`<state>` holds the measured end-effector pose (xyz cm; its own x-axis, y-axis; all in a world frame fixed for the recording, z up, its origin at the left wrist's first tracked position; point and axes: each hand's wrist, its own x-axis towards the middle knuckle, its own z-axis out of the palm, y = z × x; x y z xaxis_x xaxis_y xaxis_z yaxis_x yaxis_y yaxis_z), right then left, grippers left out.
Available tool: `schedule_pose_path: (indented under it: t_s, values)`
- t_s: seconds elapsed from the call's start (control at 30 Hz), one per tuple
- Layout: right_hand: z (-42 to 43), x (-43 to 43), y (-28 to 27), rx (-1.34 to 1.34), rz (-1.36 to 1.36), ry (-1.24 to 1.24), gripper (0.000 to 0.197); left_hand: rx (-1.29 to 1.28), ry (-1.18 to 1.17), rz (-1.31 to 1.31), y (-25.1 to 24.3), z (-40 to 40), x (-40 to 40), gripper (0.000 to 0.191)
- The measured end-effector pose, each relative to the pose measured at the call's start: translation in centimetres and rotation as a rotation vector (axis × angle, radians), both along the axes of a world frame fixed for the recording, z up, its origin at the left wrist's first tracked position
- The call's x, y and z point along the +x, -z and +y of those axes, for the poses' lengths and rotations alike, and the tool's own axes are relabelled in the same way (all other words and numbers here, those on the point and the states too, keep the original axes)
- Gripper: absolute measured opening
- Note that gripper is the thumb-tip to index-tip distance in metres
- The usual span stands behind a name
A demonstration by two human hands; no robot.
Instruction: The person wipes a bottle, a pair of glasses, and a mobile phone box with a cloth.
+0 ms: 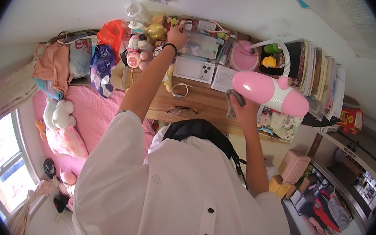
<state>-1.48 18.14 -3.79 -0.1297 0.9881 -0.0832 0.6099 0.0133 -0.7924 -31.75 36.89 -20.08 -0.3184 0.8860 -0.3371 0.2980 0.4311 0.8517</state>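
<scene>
My left hand (177, 36) reaches to the back of the wooden desk (206, 100), at the left end of a clear plastic organizer tray (235, 32). Its fingertips are at a dark ring-shaped item (188, 24); whether they grip it cannot be told. A translucent pouch (201, 45) lies just right of that hand. My right hand (246, 111) holds a crumpled grey cloth (231, 104) over the desk, partly under the pink lamp head (262, 89). A white phone box (193, 69) and a smaller white box (223, 77) lie between the hands.
Eyeglasses (182, 110) and a pale-strapped watch (181, 90) lie near the desk's front. The lamp's pink base (245, 55) stands beside upright books (318, 70). Bottles (137, 12) and toys crowd the back left. A clear box of small plush toys (277, 124) sits at right.
</scene>
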Motion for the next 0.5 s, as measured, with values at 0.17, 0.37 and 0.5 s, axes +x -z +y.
schedule_pose_path:
  t_s: [0.17, 0.37, 0.5]
  values:
    - [0.2, 1.2, 2.5, -0.049, -0.093, -0.041, 0.036, 0.125, -0.003, 0.245, 1.0, -0.7, -1.1, 0.039]
    - [2.2, -0.3, 3.3, 0.026, -0.426, -0.107, 0.032, 0.117, 0.08, 0.18, 1.0, -1.5, -1.9, 0.028]
    - [4.1, 0.9, 11.3, 0.335, -0.347, -0.041, 0.025, 0.126, 0.096, 0.25, -1.0, -2.3, -0.4, 0.034]
